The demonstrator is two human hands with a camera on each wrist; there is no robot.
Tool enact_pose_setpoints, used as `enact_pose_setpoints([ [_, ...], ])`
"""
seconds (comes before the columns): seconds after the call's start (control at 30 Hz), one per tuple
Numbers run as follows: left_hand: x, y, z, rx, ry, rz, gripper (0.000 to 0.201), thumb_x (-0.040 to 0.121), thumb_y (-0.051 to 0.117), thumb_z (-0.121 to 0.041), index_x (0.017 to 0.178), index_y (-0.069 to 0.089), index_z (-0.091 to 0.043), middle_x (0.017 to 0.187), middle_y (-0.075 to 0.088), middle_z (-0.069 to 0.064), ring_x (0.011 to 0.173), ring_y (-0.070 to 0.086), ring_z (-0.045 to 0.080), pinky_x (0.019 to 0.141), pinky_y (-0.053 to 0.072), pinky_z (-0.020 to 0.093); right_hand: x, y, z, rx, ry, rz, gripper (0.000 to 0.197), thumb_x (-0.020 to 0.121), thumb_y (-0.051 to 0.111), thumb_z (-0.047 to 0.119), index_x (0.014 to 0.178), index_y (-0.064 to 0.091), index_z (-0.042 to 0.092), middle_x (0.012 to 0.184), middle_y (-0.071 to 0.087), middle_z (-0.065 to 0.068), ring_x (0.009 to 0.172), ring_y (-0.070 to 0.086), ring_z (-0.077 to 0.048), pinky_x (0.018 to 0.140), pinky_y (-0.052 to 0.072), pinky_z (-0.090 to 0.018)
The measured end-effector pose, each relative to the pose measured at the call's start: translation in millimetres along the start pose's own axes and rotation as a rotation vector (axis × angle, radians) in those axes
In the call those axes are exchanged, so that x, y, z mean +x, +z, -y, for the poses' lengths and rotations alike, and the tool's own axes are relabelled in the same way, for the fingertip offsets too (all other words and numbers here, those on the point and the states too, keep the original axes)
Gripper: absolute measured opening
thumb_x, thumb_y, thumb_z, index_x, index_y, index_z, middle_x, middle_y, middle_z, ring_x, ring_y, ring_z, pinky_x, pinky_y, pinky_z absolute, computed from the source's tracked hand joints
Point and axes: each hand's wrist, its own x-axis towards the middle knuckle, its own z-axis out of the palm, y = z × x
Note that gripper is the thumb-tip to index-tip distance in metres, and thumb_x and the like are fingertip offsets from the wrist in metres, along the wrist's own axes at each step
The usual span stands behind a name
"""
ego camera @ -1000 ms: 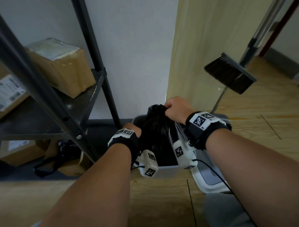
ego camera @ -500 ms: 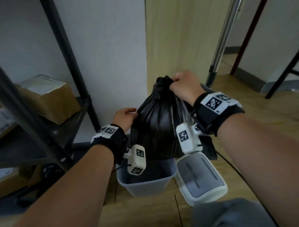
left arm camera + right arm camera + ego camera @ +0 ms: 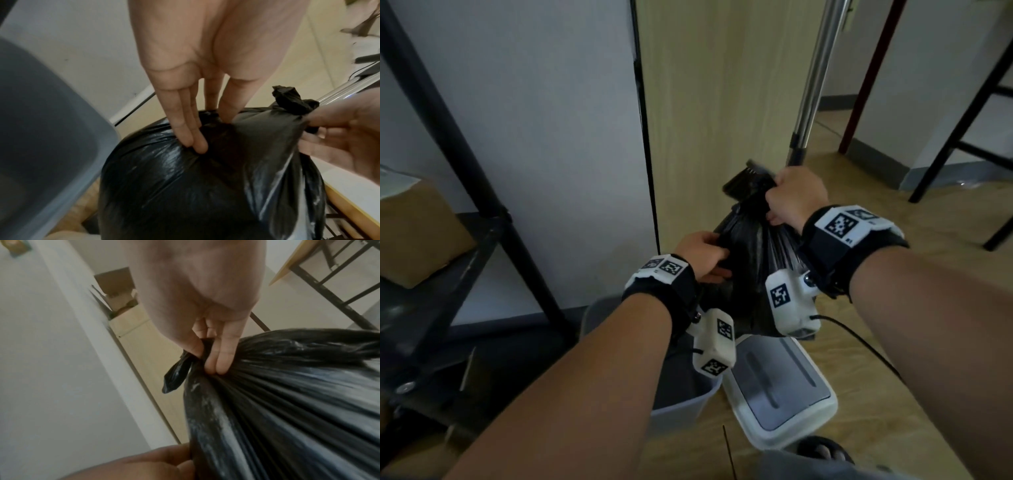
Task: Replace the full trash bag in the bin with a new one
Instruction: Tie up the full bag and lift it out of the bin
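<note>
A full black trash bag (image 3: 750, 274) hangs in the air above the grey bin (image 3: 681, 407), its bottom at about rim height. My right hand (image 3: 774, 205) grips the gathered, knotted neck of the bag (image 3: 287, 402) from above. My left hand (image 3: 722, 263) pinches a fold of plastic on the bag's upper left side, fingers and thumb closed on it (image 3: 197, 141). The bin's white and grey lid (image 3: 784, 387) lies flat on the floor right of the bin. The wrists hide the lower part of the bag.
A black metal shelf (image 3: 465, 164) with a cardboard box (image 3: 410, 236) stands at the left, close to the bin. A broom's metal handle (image 3: 811, 85) leans by the wooden panel behind the bag. Black table legs (image 3: 962, 120) stand at the right. A sandalled foot (image 3: 822, 452) is near the lid.
The bag has come up out of the bin, carried by my right hand. My left hand moved from the bag's side onto it and now pinches the plastic.
</note>
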Motion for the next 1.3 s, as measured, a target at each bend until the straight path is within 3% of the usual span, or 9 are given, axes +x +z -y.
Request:
enact_pose_setpoints([
  [0.13,33,20,14,-0.032,-0.081,0.057,0.055,0.094,0.043,0.007,0.144,0.035,-0.014,0.134,0.056,0.02,0.073,0.064,0.026,0.072,0.055,0.034,18,20,-34,-0.014,0.005,0.076,0.025,0.085,0.048,0.001,0.105,0.063,-0.003,0.092,0.071,-0.022,0.088,0.07,-0.037,0.081,0.058,-0.05],
  [0.23,59,28,28,-0.063,-0.111,0.086,0.055,0.092,0.04,0.012,0.143,0.037,-0.01,0.139,0.05,0.021,0.116,0.059,0.037,0.094,0.052,0.039,34,40,-62,-0.088,0.034,0.115,0.017,0.086,0.052,0.006,0.094,0.066,0.001,0.087,0.072,-0.017,0.085,0.071,-0.033,0.079,0.059,-0.047],
  [0.33,86,37,45,-0.13,-0.131,0.1,0.06,0.092,0.037,0.017,0.145,0.035,-0.009,0.146,0.043,0.019,0.134,0.045,0.034,0.106,0.043,0.038,46,60,-87,-0.159,0.041,0.108,0.016,0.087,0.051,0.009,0.088,0.066,0.003,0.086,0.072,-0.015,0.081,0.07,-0.032,0.077,0.059,-0.045],
  [0.47,108,50,67,0.004,-0.113,0.12,0.058,0.09,0.041,0.014,0.144,0.036,-0.005,0.137,0.051,0.021,0.123,0.054,0.036,0.097,0.049,0.039,57,85,-118,-0.212,0.028,0.176,0.024,0.087,0.047,0.004,0.094,0.07,0.0,0.101,0.07,-0.014,0.091,0.065,-0.031,0.081,0.054,-0.035],
  [0.6,114,51,83,-0.075,-0.195,0.167,0.055,0.1,0.027,0.007,0.151,0.02,-0.01,0.084,0.046,0.001,0.073,0.044,0.012,0.064,0.035,0.022,56,116,-147,-0.273,0.051,0.443,0.028,0.086,0.044,0.005,0.101,0.067,0.002,0.109,0.067,-0.018,0.096,0.062,-0.033,0.082,0.052,-0.04],
  [0.87,115,30,84,0.037,-0.212,0.083,0.053,0.094,0.037,0.012,0.143,0.041,-0.009,0.119,0.046,0.011,0.103,0.044,0.021,0.082,0.043,0.031,48,109,-146,-0.253,0.014,0.405,0.048,0.089,0.044,0.005,0.133,0.057,0.018,0.138,0.055,-0.005,0.125,0.053,-0.027,0.098,0.046,-0.034],
  [1.03,98,11,74,0.085,-0.225,0.07,0.055,0.094,0.038,0.011,0.143,0.042,-0.013,0.122,0.046,0.009,0.107,0.043,0.02,0.081,0.045,0.031,36,97,-133,-0.191,-0.017,0.352,0.046,0.089,0.048,0.002,0.13,0.06,0.02,0.137,0.058,-0.004,0.124,0.055,-0.024,0.101,0.048,-0.035],
  [1.17,81,-1,70,0.123,-0.198,0.066,0.056,0.093,0.04,0.012,0.145,0.038,-0.011,0.149,0.039,0.016,0.113,0.046,0.023,0.089,0.047,0.035,27,96,-122,-0.215,-0.052,0.358,0.044,0.089,0.048,0.001,0.127,0.063,0.019,0.137,0.058,-0.005,0.126,0.054,-0.025,0.103,0.046,-0.033],
  [1.3,68,-13,67,0.229,-0.156,-0.024,0.051,0.091,0.043,0.011,0.139,0.046,-0.006,0.141,0.049,0.02,0.116,0.057,0.03,0.092,0.049,0.034,22,97,-113,-0.197,-0.053,0.356,0.044,0.088,0.048,0.0,0.123,0.066,0.019,0.132,0.063,-0.003,0.122,0.057,-0.024,0.101,0.048,-0.033],
])
